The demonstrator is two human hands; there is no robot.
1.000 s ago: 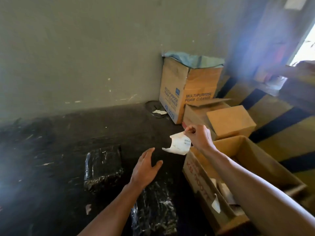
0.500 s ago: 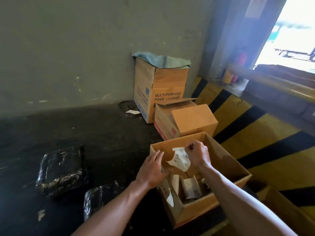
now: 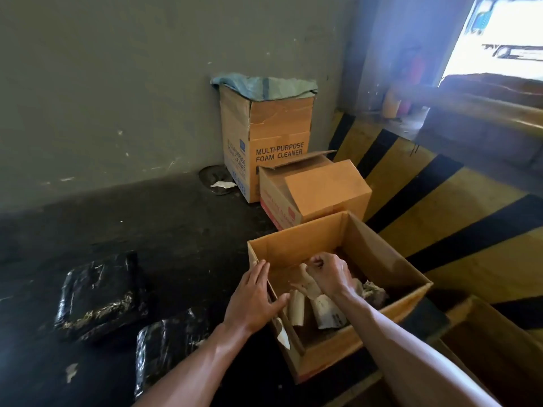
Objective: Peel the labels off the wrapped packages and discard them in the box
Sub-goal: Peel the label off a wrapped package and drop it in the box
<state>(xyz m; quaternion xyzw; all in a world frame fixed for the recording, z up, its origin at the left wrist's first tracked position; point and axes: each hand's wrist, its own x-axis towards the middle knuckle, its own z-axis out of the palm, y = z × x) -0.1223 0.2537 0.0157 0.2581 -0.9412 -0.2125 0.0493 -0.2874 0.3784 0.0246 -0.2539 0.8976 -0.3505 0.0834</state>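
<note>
An open cardboard box (image 3: 296,248) stands on the dark floor in front of me, with several curled white labels (image 3: 324,314) lying inside. My right hand (image 3: 330,274) is down inside the box, fingers pinched on a white peeled label (image 3: 305,282). My left hand (image 3: 254,298) rests open on the box's left wall, fingers spread. Two packages wrapped in black plastic lie on the floor to the left: one (image 3: 98,295) further out, one (image 3: 167,348) near my left forearm.
A tall box (image 3: 264,142) printed "MULTI-PURPOSE FOAM CLEANER", lined with a blue bag, stands against the grey wall. A smaller closed carton (image 3: 317,192) sits between it and the open box. A yellow-and-black striped ramp (image 3: 440,207) rises at right. Another carton edge (image 3: 493,348) is at lower right.
My right hand has carried the label from above the floor over and down into the open box. My left hand moved from the package to the box's left wall. My view swung right.
</note>
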